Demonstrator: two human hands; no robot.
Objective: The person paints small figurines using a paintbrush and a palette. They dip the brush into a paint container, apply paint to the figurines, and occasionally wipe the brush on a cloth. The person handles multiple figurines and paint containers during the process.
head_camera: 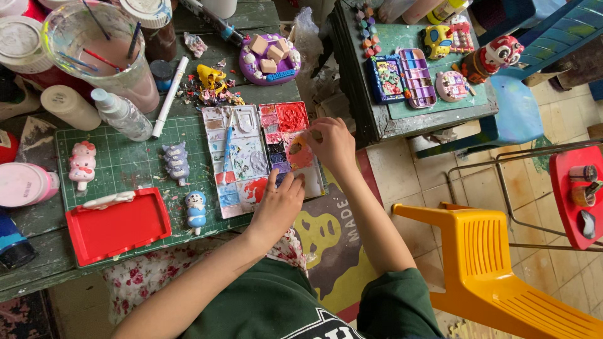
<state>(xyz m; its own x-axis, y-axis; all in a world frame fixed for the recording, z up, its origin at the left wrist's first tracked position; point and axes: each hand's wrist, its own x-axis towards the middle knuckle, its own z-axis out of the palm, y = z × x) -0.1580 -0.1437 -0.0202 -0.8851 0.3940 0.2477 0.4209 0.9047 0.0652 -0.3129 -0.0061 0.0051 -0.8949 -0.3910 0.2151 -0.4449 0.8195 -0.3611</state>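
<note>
Setting: a worn green wooden bench (38,276) under a green cutting mat (125,160), with tiled floor to the right.
Paint palette: the white folding paint palette (260,157) lies open on the right end of the mat, its wells smeared with red, pink, blue and white.
Left hand: the left hand (276,210) rests on the near edge of the palette, fingers loosely together and touching it, clamped on nothing.
Right hand: the right hand (333,144) is at the far right edge of the palette, fingertips pinched together; whether they hold anything cannot be told.
Brush: a blue-handled brush (227,147) lies across the left half of the palette.
Figures: a small blue and white figure (196,210) lies just left of the palette's near corner, a grey one (177,162) farther left, a pink and white one (82,164) near the mat's left edge.
Red tray: a red tray (119,226) sits at the near left of the mat.
Water cup: a clear cup of pinkish water (100,53) with brushes stands at the far left.
Second bench: a smaller bench (377,119) to the far right carries painted pieces and a purple palette (418,78).
Chair: a yellow plastic chair (490,263) stands at the near right.
</note>
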